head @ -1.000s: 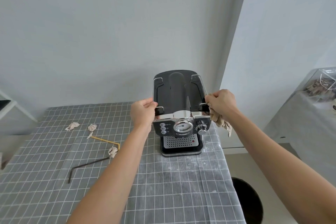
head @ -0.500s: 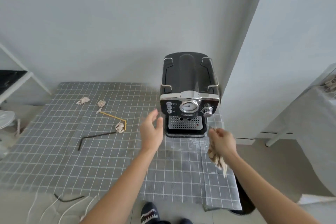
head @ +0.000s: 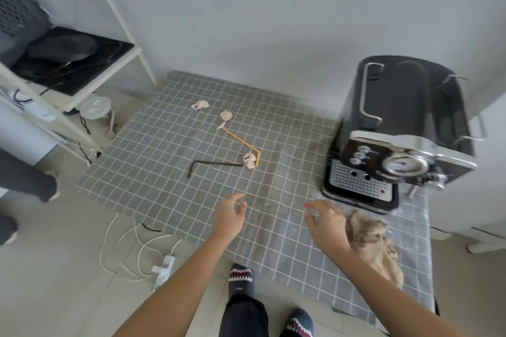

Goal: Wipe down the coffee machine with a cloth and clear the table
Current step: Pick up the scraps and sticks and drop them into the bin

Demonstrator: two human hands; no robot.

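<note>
The black and chrome coffee machine (head: 397,134) stands at the table's right end, against the wall. A crumpled beige cloth (head: 375,243) lies on the grey checked tablecloth (head: 164,161) in front of it, just right of my right hand (head: 325,224), which is open and holds nothing. My left hand (head: 230,216) hovers open over the table's near edge. Three crumpled paper balls (head: 249,160) (head: 226,115) (head: 200,104), a yellow straw (head: 241,141) and a dark straw (head: 210,164) lie in the middle of the table.
A white shelf unit (head: 68,68) with a black appliance stands at the left, a metal can beneath it. White cables and a power strip (head: 161,268) lie on the floor. Another person's leg (head: 24,180) shows at far left. My slippered feet are below.
My hands left the coffee machine and came back toward me. My right hand dropped the cloth onto the table. The view swung left and down.
</note>
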